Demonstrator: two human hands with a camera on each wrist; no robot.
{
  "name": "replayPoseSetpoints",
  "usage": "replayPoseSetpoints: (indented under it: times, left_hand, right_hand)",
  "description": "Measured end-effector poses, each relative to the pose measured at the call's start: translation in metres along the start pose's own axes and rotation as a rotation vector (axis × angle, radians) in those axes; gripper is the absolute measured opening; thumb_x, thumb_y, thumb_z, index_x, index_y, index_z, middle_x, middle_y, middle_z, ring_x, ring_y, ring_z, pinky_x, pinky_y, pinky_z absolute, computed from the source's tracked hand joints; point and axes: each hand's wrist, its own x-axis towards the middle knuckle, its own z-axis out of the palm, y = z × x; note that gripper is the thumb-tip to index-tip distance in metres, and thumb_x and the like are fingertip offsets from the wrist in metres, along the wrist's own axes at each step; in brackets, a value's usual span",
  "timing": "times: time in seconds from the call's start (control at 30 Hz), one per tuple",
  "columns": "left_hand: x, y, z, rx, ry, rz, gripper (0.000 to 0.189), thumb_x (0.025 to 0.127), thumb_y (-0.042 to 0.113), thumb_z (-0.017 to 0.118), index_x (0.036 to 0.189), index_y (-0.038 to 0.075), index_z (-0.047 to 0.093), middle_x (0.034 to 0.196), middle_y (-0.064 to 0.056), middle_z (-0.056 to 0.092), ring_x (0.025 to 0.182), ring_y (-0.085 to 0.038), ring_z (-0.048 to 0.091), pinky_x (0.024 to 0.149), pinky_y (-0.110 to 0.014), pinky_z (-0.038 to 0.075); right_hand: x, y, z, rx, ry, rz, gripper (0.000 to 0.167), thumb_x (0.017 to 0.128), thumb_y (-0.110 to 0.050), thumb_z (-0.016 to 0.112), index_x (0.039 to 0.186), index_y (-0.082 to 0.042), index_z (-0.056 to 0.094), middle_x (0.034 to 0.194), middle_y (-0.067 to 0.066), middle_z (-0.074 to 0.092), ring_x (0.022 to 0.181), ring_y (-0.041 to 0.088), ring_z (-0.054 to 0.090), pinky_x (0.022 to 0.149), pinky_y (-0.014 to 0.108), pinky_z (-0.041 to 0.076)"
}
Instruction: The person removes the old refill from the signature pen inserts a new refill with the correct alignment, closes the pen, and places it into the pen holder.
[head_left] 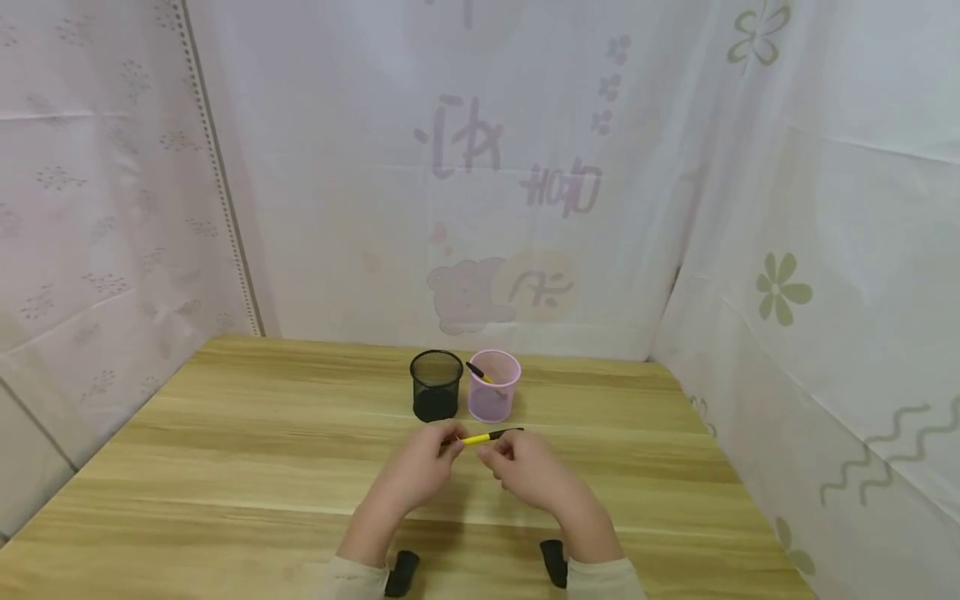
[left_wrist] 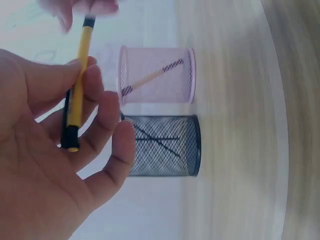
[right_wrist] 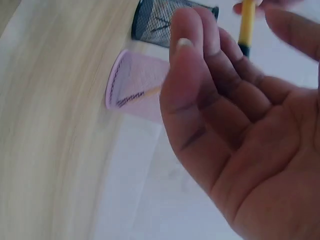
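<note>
Saw a flat table (head_left: pixel 225 467) of streaked yellow-brown wood grain. Found standing upright towards its far edge a round black mesh cup (head_left: pixel 435 402) and, just right of it across a narrow gap, a round pink mesh cup (head_left: pixel 491 405).

Left hand (head_left: pixel 427 458) and right hand (head_left: pixel 527 469) close together
Left thumb (left_wrist: pixel 50 79) and forefinger pinch, the other fingers (left_wrist: pixel 124 145) loosely curved; right fingers (right_wrist: pixel 187 27) curl loosely, thumb beside them; both forearms (head_left: pixel 378 517) slant inward
</note>
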Motion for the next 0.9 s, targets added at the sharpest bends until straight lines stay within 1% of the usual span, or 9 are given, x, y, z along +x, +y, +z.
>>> replayPoseSetpoints:
  times: [0.07, 0.13, 0.23, 0.37, 0.57, 0.63, 0.73, 0.83, 0.9]
  left_hand:
    - [-0.002, 0.001, -0.003, 0.028, 0.041, 0.009, 0.015, 0.107, 0.007, 0.06, 0.116, 0.007, 0.072, 0.09, -0.001, 0.067, 0.07, -0.012, 0.053, 0.06, -0.025, 0.046]
    - [-0.002, 0.001, -0.007, 0.045, 0.073, 0.026, 0.014, 0.107, 0.006, 0.061, 0.115, 0.007, 0.073, 0.093, -0.002, 0.069, 0.073, -0.012, 0.054, 0.064, -0.025, 0.047]
    - [-0.003, 0.002, -0.011, 0.077, 0.102, 0.051, 0.014, 0.106, 0.005, 0.063, 0.113, 0.008, 0.074, 0.097, -0.003, 0.072, 0.076, -0.012, 0.056, 0.068, -0.026, 0.05]
    - [-0.004, 0.005, -0.015, 0.114, 0.146, 0.093, 0.012, 0.104, 0.005, 0.066, 0.11, 0.011, 0.075, 0.101, -0.002, 0.073, 0.083, -0.012, 0.06, 0.074, -0.03, 0.053]
    - [-0.006, 0.012, -0.017, 0.127, 0.268, 0.159, 0.015, 0.098, 0.006, 0.074, 0.107, 0.018, 0.079, 0.104, 0.004, 0.076, 0.093, -0.01, 0.066, 0.08, -0.029, 0.057]
    - [-0.006, 0.014, -0.018, 0.124, 0.308, 0.181, 0.016, 0.096, 0.008, 0.077, 0.107, 0.019, 0.081, 0.104, 0.005, 0.077, 0.093, -0.01, 0.067, 0.079, -0.027, 0.057]
    - [-0.007, 0.014, -0.019, 0.107, 0.363, 0.225, 0.018, 0.093, 0.009, 0.081, 0.109, 0.016, 0.081, 0.104, 0.003, 0.079, 0.09, -0.011, 0.068, 0.076, -0.025, 0.057]
    - [-0.006, 0.013, -0.023, 0.08, 0.408, 0.26, 0.018, 0.091, 0.011, 0.082, 0.109, 0.013, 0.08, 0.098, 0.001, 0.078, 0.082, -0.008, 0.065, 0.072, -0.024, 0.056]
    - [-0.006, 0.012, -0.026, 0.08, 0.436, 0.283, 0.017, 0.09, 0.011, 0.083, 0.107, 0.012, 0.08, 0.094, 0.002, 0.076, 0.077, -0.007, 0.062, 0.07, -0.023, 0.054]
  right_hand:
    - [-0.001, 0.002, -0.004, 0.038, 0.067, 0.054, 0.037, 0.108, -0.034, 0.063, 0.104, 0.002, 0.071, 0.083, 0.009, 0.069, 0.07, 0.018, 0.064, 0.06, 0.03, 0.05]
    - [-0.002, 0.004, -0.007, 0.066, 0.115, 0.103, 0.039, 0.109, -0.036, 0.061, 0.102, 0.001, 0.07, 0.082, 0.011, 0.07, 0.069, 0.02, 0.067, 0.06, 0.03, 0.051]
    - [-0.002, 0.006, -0.01, 0.092, 0.167, 0.132, 0.037, 0.111, -0.036, 0.057, 0.098, -0.003, 0.069, 0.079, 0.009, 0.069, 0.067, 0.02, 0.068, 0.057, 0.03, 0.051]
    - [-0.003, 0.005, -0.015, 0.141, 0.179, 0.112, 0.038, 0.113, -0.033, 0.053, 0.091, -0.005, 0.067, 0.074, 0.005, 0.066, 0.063, 0.017, 0.064, 0.054, 0.028, 0.049]
    - [-0.005, -0.002, -0.02, 0.243, 0.201, 0.098, 0.04, 0.114, -0.033, 0.051, 0.09, -0.006, 0.068, 0.076, 0.005, 0.066, 0.061, 0.016, 0.06, 0.053, 0.028, 0.049]
    - [-0.005, -0.002, -0.021, 0.273, 0.217, 0.091, 0.04, 0.114, -0.032, 0.051, 0.089, -0.006, 0.068, 0.076, 0.005, 0.067, 0.062, 0.016, 0.061, 0.053, 0.027, 0.049]
    - [-0.006, -0.001, -0.024, 0.327, 0.25, 0.091, 0.039, 0.113, -0.032, 0.053, 0.089, -0.005, 0.068, 0.076, 0.004, 0.066, 0.064, 0.016, 0.061, 0.055, 0.025, 0.049]
    - [-0.009, -0.002, -0.028, 0.394, 0.29, 0.097, 0.038, 0.113, -0.03, 0.055, 0.089, -0.004, 0.068, 0.076, 0.004, 0.065, 0.065, 0.015, 0.059, 0.056, 0.024, 0.049]
    - [-0.011, -0.004, -0.031, 0.431, 0.299, 0.094, 0.037, 0.113, -0.028, 0.055, 0.089, -0.003, 0.068, 0.076, 0.004, 0.065, 0.065, 0.015, 0.058, 0.057, 0.023, 0.049]
